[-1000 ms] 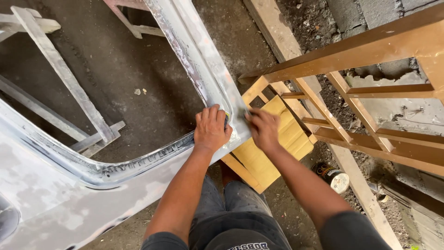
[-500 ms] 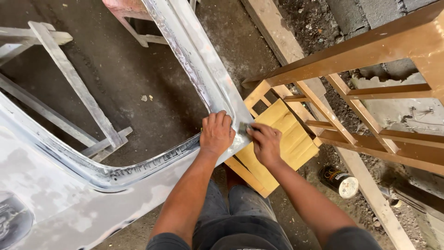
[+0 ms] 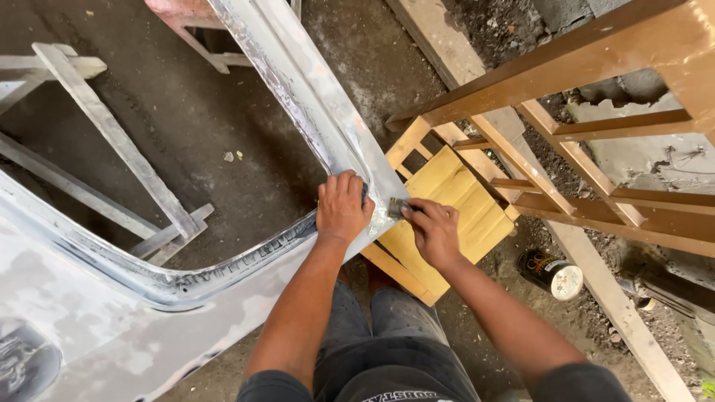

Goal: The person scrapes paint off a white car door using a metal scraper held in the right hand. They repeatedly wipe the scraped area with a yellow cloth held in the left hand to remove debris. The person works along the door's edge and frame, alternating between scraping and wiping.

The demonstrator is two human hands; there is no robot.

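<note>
A grey, primer-coated car body panel with a large window opening lies across the view. My left hand presses flat on the panel's lower right corner, fingers wrapped over the inner edge. Just to its right, my right hand pinches a small grey piece of sandpaper against the corner's outer edge. Both forearms reach up from my lap.
A yellow wooden stool stands under the panel corner. A brown wooden frame rises at right. A dark tin can lies on the dirt floor. Grey metal support bars cross beneath the opening at left.
Both hands have slid slightly right and down along the panel corner. My right hand now sits lower, at the corner's outer edge.
</note>
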